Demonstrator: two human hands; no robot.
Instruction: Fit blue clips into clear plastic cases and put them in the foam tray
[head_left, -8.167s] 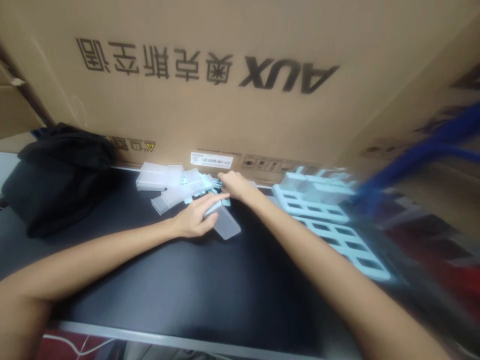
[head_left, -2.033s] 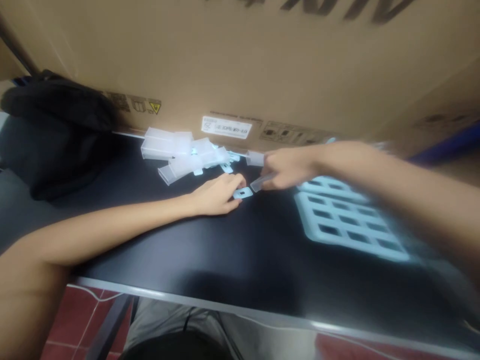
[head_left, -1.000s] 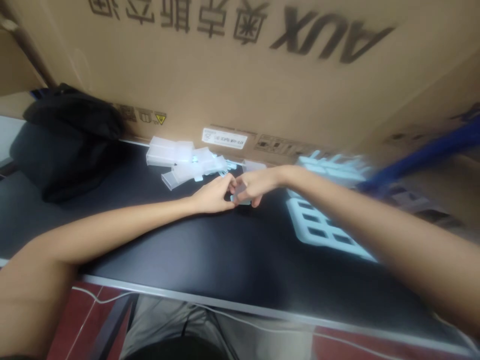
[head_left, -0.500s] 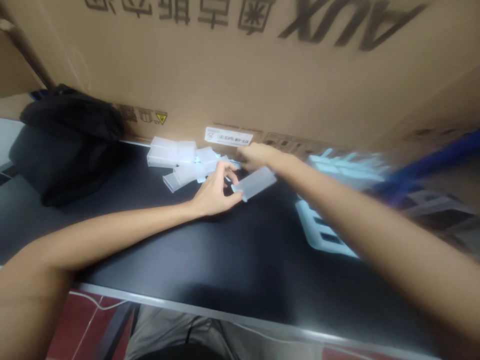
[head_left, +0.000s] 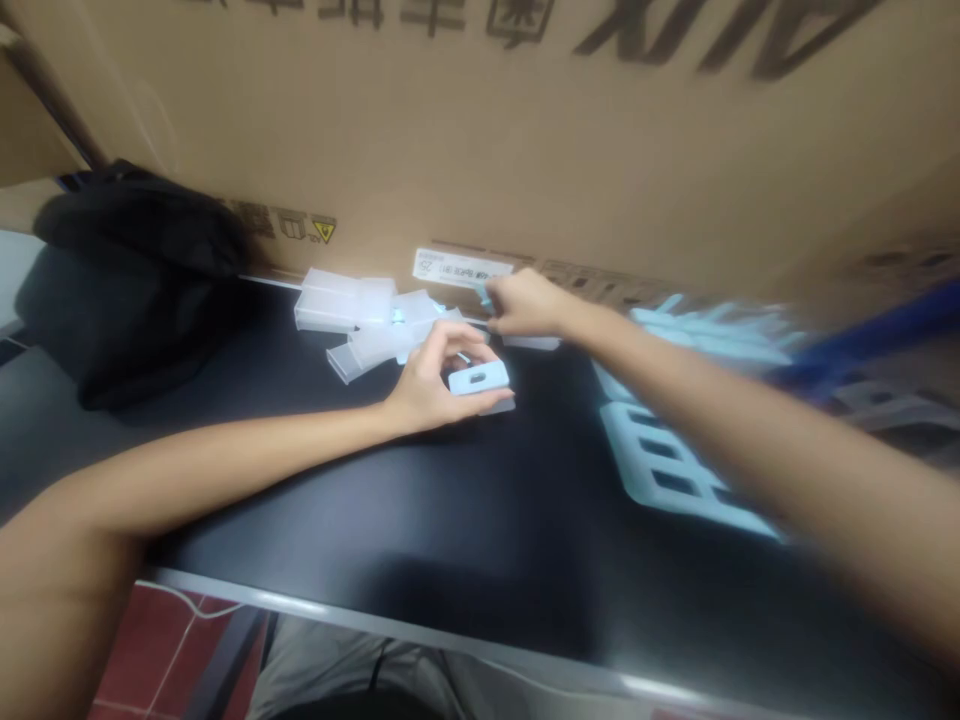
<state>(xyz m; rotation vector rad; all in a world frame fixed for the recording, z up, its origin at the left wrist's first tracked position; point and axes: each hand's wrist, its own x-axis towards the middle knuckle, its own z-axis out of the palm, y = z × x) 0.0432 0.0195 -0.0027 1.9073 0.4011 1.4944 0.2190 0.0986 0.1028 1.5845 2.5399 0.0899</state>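
Note:
My left hand (head_left: 442, 375) grips a translucent case with a light blue slotted end (head_left: 478, 378) between thumb and fingers, that end facing me. Behind it, my right hand (head_left: 525, 303) is closed on a small light blue piece (head_left: 484, 294) near the cardboard box. Under the right hand lies another translucent case (head_left: 531, 342). Several translucent cases (head_left: 337, 300) are piled on the black table (head_left: 450, 520) to the left of my hands, with bits of light blue among them.
A light blue slotted rack (head_left: 660, 480) and a heap of light blue pieces (head_left: 705, 335) lie at right, partly behind my right arm. The large cardboard box (head_left: 450, 130) stands along the back. At left sits a black bag (head_left: 142, 290).
The case in my left hand has turned so its blue end faces me. My right hand has shifted slightly right, and a blue piece now shows at its fingertips.

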